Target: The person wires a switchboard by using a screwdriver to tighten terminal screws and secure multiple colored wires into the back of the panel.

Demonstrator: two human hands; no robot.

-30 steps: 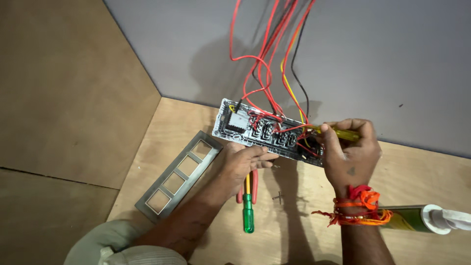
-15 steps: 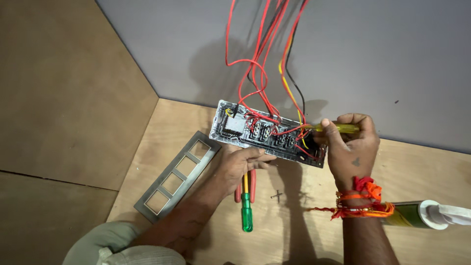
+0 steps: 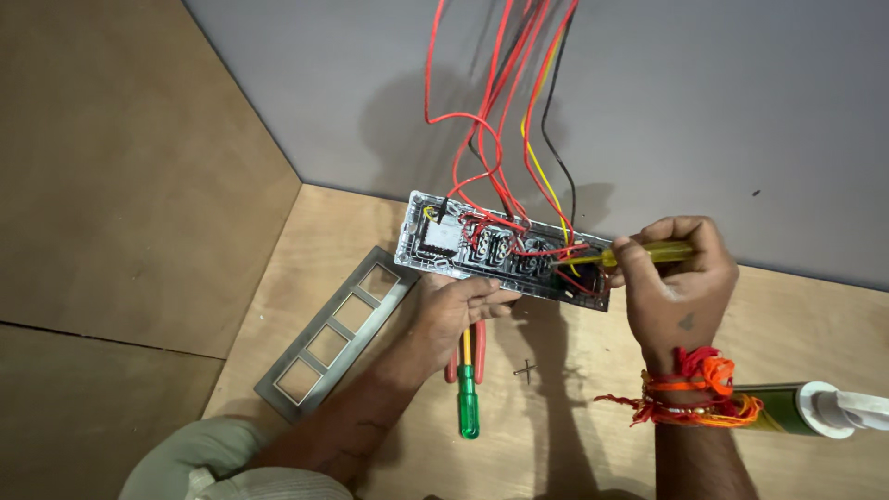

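Observation:
A long grey switch module plate (image 3: 444, 243) is held back side up, with red, yellow and black wires (image 3: 495, 139) running from it up the wall. My left hand (image 3: 456, 310) supports the plate from below at its near edge. My right hand (image 3: 674, 282) grips a yellow-handled screwdriver (image 3: 648, 254), whose tip points left into the terminals at the plate's right end.
A grey multi-window cover frame (image 3: 335, 330) lies on the plywood surface at left. A green-handled screwdriver (image 3: 469, 400) and red-handled pliers (image 3: 479, 341) lie under my left hand. A sealant tube (image 3: 815, 409) lies at right. Small screws (image 3: 525, 371) sit nearby.
The view has shifted slightly. My right hand with the screwdriver stays at the plate's right end, moving little. The left hand keeps holding the plate.

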